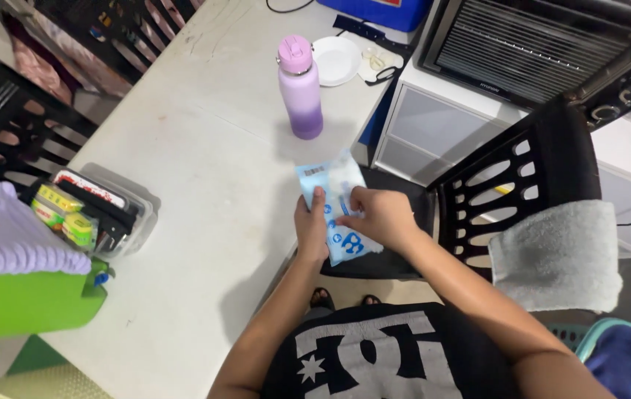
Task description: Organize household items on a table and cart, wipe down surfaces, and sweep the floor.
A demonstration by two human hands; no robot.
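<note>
Gripping light-blue plastic packet [336, 209] over table's near right edge [205, 185]: your left hand [310, 230] pinches its left side, right hand [379, 216] grasps middle. Risk: hard tug could split packet, spilling contents onto black chair [511, 177] below. Purple bottle [300, 89] stands farther back.

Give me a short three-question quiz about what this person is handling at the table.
1. True or false: both hands grip the blue and white packet.
2. What stands on the table beyond the packet? A) a purple bottle B) a red kettle C) a glass jar
3. What hangs over the black chair back?

Key
1. True: left hand and right hand both hold it.
2. A, the purple bottle.
3. A grey towel.
</note>
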